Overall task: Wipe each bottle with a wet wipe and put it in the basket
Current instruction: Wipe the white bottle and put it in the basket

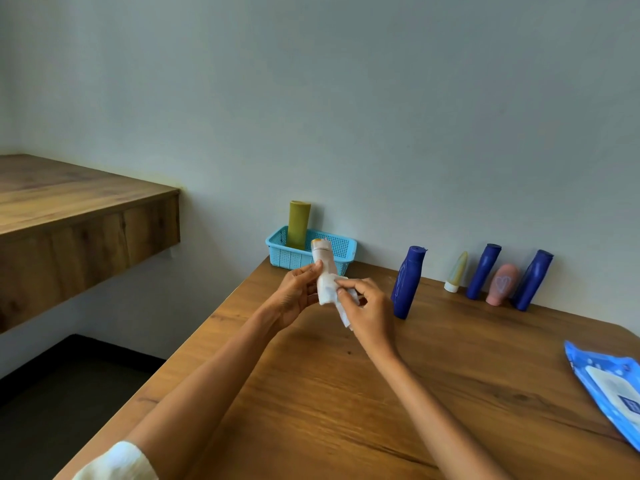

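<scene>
Left hand (298, 289) grips white bottle (323, 268) above worktop (381, 393); right hand (367, 306) pinches wet wipe (341, 306) against it. Olive bottle (298, 225) already in blue basket (343, 249). Five bottles left along wall, blue bottle (408, 282) nearest.

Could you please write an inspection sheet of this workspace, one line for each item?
Surface: wooden table, bare wood in front.
Job's things: white bottle held above the table; wet wipe against it; olive bottle upright in the blue basket; three blue bottles, a small yellow tube and a pink bottle along the wall.
Clutter: wipes pack at the right edge.
Grippers: left hand grips the white bottle; right hand pinches the wet wipe.
Cables: nothing seen.
Surroundings: pale wall, wooden shelf on the left.
</scene>
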{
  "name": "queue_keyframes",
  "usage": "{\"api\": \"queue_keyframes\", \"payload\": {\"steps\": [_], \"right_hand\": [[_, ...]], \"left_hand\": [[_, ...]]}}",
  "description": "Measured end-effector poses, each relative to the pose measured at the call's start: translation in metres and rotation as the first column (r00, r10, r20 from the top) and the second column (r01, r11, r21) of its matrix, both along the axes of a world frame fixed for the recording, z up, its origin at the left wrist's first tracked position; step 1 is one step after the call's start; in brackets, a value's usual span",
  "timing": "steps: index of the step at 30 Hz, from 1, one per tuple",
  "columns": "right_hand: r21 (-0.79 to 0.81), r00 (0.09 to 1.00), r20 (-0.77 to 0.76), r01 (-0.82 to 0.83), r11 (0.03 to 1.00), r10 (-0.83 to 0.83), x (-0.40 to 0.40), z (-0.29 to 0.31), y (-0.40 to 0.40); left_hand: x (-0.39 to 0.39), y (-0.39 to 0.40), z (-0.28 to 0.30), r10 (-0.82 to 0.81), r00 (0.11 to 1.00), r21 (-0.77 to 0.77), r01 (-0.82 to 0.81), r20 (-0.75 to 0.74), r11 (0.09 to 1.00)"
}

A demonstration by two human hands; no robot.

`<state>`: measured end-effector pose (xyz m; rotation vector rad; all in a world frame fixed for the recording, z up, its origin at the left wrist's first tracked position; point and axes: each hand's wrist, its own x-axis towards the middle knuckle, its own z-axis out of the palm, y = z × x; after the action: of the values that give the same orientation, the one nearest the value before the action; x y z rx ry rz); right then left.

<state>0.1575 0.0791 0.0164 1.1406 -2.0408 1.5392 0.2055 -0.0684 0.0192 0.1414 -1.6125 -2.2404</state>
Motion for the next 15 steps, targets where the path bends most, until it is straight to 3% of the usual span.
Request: {"api": "queue_keyframes", "payload": {"steps": [2,6,10,15], "right_hand": [[-0.022,0.998,0.055,0.036,0.999,-0.034,-0.002,0.002,-0.001],[-0.009,0.999,0.022,0.043,0.999,-0.043,0.001,0.011,-0.009],[0.018,0.995,0.031,0.098,0.995,-0.099,-0.004,0.017,-0.008],[-0.131,0.959,0.283,0.018,0.991,0.020,-0.013,0.017,0.000]], "left_hand": [[-0.002,0.005,0.000,0.054,0.998,-0.024,-0.053,0.032,0.998],[-0.007,0.017,0.008,0.082,0.994,-0.042,-0.079,0.072,0.996],[-0.010,0.020,0.016,0.031,0.991,-0.123,-0.015,0.130,0.992],[-0.002,0.009,0.009,-0.103,0.985,-0.014,0.106,0.135,0.994]]}}
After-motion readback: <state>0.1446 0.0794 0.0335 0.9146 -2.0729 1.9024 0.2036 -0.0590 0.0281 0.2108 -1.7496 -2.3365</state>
